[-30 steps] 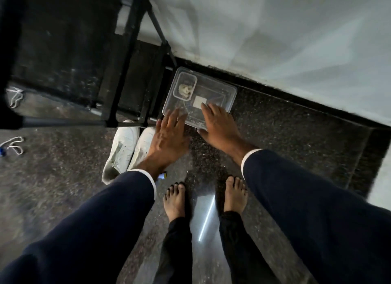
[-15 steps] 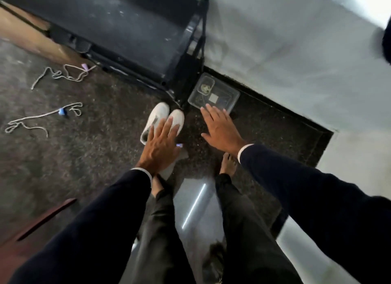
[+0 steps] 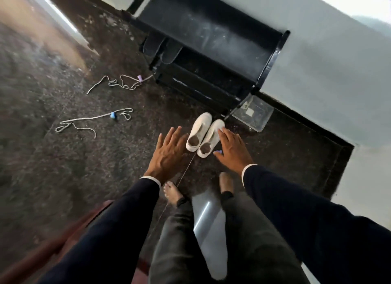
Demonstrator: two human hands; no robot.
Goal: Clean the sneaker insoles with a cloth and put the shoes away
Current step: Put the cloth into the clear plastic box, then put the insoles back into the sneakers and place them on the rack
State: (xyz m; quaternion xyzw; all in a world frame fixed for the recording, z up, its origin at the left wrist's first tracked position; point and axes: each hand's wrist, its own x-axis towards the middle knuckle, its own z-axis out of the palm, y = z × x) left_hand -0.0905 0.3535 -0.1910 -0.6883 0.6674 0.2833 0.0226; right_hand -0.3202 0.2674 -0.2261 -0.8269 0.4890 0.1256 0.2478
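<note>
Both hands have left the clear rectangular plastic box [image 3: 252,114], which now lies beyond the right hand, by the foot of the black metal shoe rack [image 3: 213,50]. The left hand [image 3: 168,151] hovers flat with fingers straight and holds nothing, just left of the pair of white lace-less sneakers [image 3: 204,134]. The right hand [image 3: 232,150] is likewise spread and grips nothing; its fingertips lie over the toe of the nearer sneaker, though contact cannot be confirmed. The sneakers stand side by side on the dark speckled floor [image 3: 63,167], between the hands. Two white laces [image 3: 93,120] lie well left. Judged step: lifting the pair. No cloth is visible.
</note>
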